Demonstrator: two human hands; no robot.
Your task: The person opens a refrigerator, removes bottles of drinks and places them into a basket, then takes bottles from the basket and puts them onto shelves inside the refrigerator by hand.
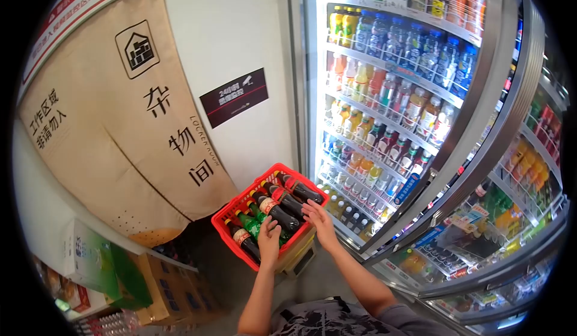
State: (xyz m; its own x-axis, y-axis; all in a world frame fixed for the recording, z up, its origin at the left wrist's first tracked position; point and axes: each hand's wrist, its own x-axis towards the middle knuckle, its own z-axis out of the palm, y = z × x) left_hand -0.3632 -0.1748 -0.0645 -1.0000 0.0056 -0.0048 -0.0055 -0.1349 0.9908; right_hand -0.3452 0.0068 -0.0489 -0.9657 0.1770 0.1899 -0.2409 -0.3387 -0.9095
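Note:
A red plastic basket (217,223) holds several bottles lying on their sides, with their caps toward the far left rim. Among them are dark cola bottles (282,218) with red or cream labels and green bottles (249,222). My left hand (269,235) hovers over the near side of the basket, beside a cola bottle, fingers apart. At the basket's right side, my right hand (320,220) has its fingers stretched out near the bottle bottoms. Whether its fingertips touch a bottle I cannot make out. Neither hand grips anything visible.
To the right stands a lit drinks fridge (384,96) with shelves of bottles and its glass door (469,174) swung open. A beige curtain (120,114) hangs at the left. Cardboard boxes (174,291) are stacked at lower left. Beneath the basket is a pale stand (300,258).

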